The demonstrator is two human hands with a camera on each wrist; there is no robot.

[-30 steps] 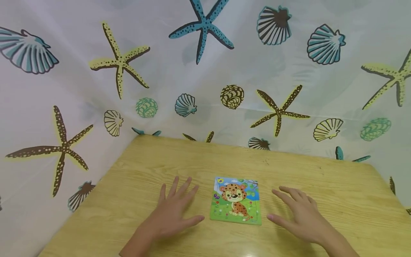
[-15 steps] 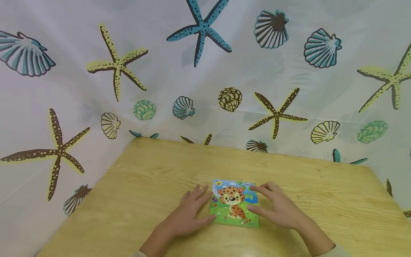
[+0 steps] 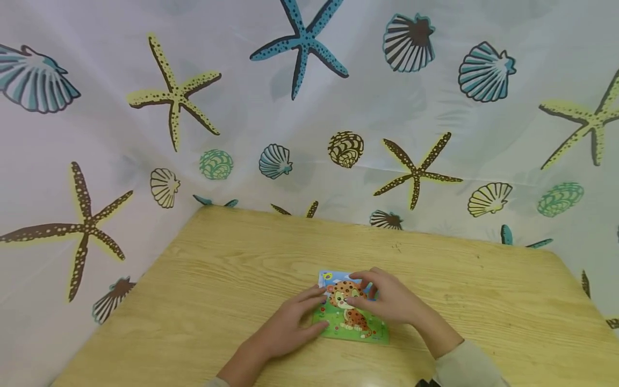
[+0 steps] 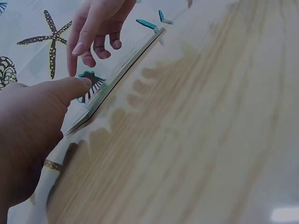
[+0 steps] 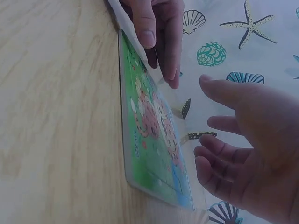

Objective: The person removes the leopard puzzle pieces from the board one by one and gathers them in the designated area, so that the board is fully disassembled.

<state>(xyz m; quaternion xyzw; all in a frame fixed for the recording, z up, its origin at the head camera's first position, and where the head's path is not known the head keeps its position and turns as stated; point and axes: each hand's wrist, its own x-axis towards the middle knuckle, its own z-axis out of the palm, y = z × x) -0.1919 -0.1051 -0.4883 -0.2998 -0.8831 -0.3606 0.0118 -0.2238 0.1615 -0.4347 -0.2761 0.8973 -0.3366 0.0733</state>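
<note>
A square picture puzzle board (image 3: 357, 327), showing a spotted leopard cub on green grass, lies flat on the wooden table. My left hand (image 3: 296, 322) is at its left side, fingers extended over that edge and thumb near the lower left; firm contact cannot be told. Above the board's upper right part hovers my right hand (image 3: 389, 300), fingers loosely bent, covering some of the picture. In the right wrist view a gap separates the right hand (image 5: 261, 144) from the board (image 5: 149, 116), and nothing is in its grasp. The left wrist view shows the board's thin edge (image 4: 126, 70).
Wood-grain table (image 3: 242, 258) surrounds the board. A white cloth (image 3: 232, 107) printed with starfish and shells hangs along the back and sides of the table. A small dark object (image 3: 427, 383) shows at the bottom edge by the right sleeve (image 3: 466, 365).
Both hands have moved inward: the left one rightward to the board's left edge, the right one leftward over the picture, its fingers bending more. The board looks unmoved on the table.
</note>
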